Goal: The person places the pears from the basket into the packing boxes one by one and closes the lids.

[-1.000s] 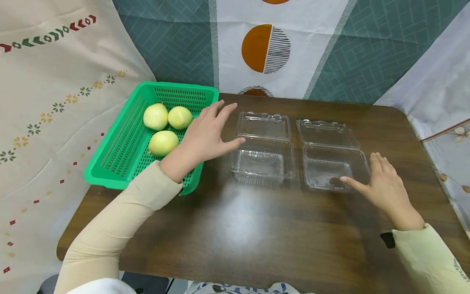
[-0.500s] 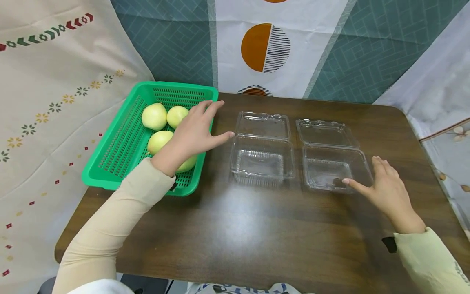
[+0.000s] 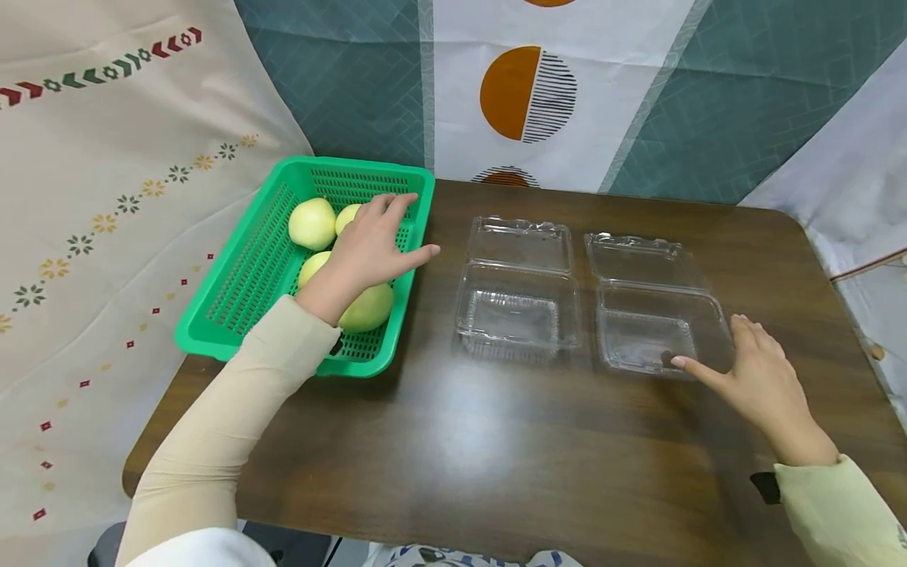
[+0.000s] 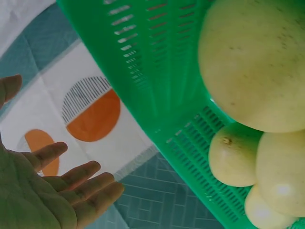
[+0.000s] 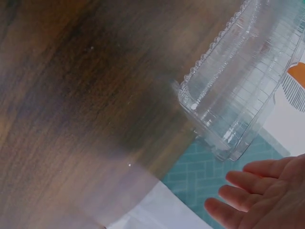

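Note:
My left hand hovers over the right part of a green plastic basket, fingers spread and holding nothing. Several round, yellow-green pears lie in the basket; one pear is at the back, and another pear shows below the hand. The left wrist view has a speckled pear up close, with the fingers apart from it. Beside the right-hand clear plastic clamshell box, my right hand has its thumb extended over the box's front right corner. Whether it touches the box is unclear; its fingers are loosely extended.
A second clear clamshell box stands with its lid folded back, between the basket and the right-hand box, whose lid is also back. All rest on a dark brown wooden table. Patterned cloths hang behind and at both sides.
My left hand has moved left, from beyond the basket's right edge to above the pears, uncovering the front pear. The right hand is nearly still. The head view has shifted slightly.

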Demonstrator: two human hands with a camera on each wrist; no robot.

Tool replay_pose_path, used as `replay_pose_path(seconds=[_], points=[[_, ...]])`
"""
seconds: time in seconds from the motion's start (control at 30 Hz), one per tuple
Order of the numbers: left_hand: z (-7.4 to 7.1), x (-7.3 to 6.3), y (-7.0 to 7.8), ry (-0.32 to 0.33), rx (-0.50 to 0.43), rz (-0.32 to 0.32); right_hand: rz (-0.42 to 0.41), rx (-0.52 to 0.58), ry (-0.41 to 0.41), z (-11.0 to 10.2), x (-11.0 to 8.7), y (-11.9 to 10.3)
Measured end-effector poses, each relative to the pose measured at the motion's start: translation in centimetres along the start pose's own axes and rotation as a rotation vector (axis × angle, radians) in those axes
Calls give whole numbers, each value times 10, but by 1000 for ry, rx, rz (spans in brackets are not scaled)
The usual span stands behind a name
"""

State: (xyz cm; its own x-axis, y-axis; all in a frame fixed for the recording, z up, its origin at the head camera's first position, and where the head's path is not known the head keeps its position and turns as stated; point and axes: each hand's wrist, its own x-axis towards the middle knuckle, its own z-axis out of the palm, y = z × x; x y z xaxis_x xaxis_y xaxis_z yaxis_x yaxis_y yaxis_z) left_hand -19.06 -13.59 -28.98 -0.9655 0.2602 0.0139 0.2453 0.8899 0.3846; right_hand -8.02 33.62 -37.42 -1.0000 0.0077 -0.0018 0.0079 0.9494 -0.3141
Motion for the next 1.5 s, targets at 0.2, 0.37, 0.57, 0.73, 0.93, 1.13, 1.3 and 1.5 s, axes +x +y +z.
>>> replay_pose_path(seconds=[0.2,0.37,0.57,0.73,0.93,1.13,1.3,1.5], points=[[3,10,-7,-9,15,-30,19,-23,-25,2,-5,6],[8,14,-15,-24,16,-48,35,-22,-72,6,-7,8],[13,13,-24,-38,12,-77,34,-19,-98,8,-7,9],[18,11,-31,-46,14,-86,30,-18,-93,13,-9,10],[19,11,-37,-109,22,-123,26,-11,-90,14,-9,9],[16,12,-43,-126,16,-135,25,-7,-94,12,-6,7],[15,9,-45,-128,-2,-133,23,-12,-102,10,-5,8],[15,6,-50,-139,-5,-134,20,-17,-100,10,-5,8]])
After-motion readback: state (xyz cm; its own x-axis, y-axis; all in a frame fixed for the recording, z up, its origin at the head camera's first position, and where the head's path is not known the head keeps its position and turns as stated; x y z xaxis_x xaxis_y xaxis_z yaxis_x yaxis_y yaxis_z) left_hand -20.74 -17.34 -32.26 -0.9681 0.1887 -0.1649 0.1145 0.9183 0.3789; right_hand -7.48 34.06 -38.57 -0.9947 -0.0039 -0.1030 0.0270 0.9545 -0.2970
